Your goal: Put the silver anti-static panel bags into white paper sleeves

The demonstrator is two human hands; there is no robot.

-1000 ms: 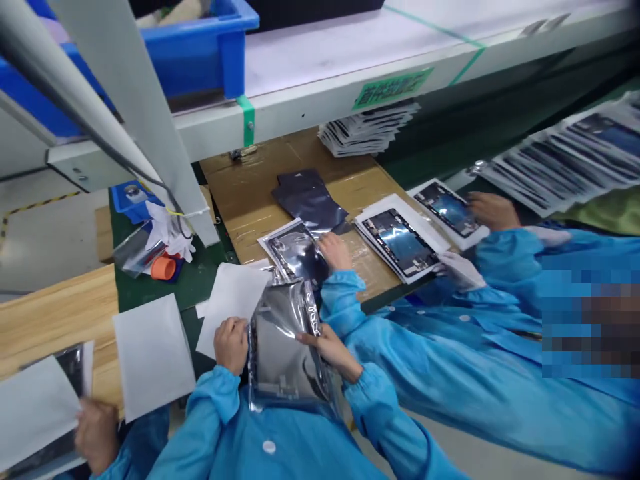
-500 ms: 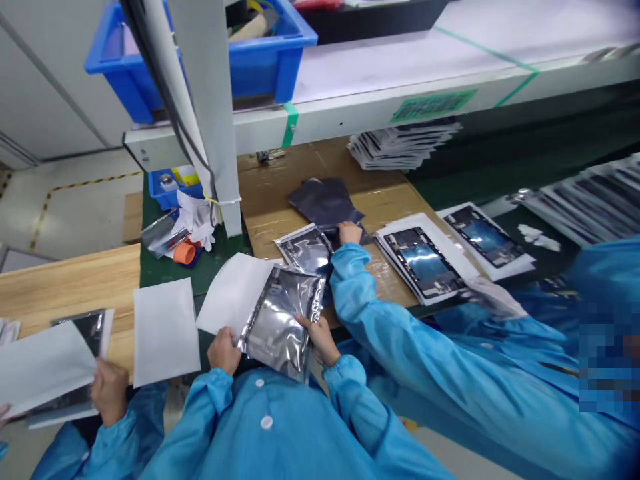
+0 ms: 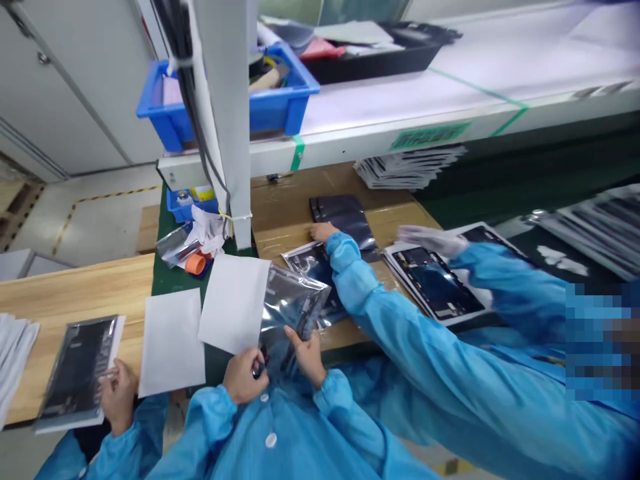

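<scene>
My left hand (image 3: 246, 377) is closed at the lower left of a shiny clear plastic bag (image 3: 287, 297), fingers curled round a small glossy black object (image 3: 258, 369) whose kind I cannot make out. My right hand (image 3: 307, 359) grips the bag's lower right part, thumb on top. Dark shapes show through the film. A white sheet (image 3: 235, 303) lies against the bag's left side. Just beyond, a bagged dark panel (image 3: 325, 280) rests on the brown cardboard, under a co-worker's hand (image 3: 324, 231).
Left of me, another person's hand (image 3: 117, 395) touches a bagged dark panel (image 3: 80, 367). A white sheet (image 3: 173, 343) lies between us. Black bags (image 3: 345, 217) and a panel stack (image 3: 435, 280) are on the right. A post (image 3: 233, 127) and shelf edge (image 3: 360, 148) stand ahead.
The bag has tilted and shifted under my hands, and a black object now shows in my left hand. The right co-worker's gloved hand moved up over the panels. The left person's raised white sheet is gone.
</scene>
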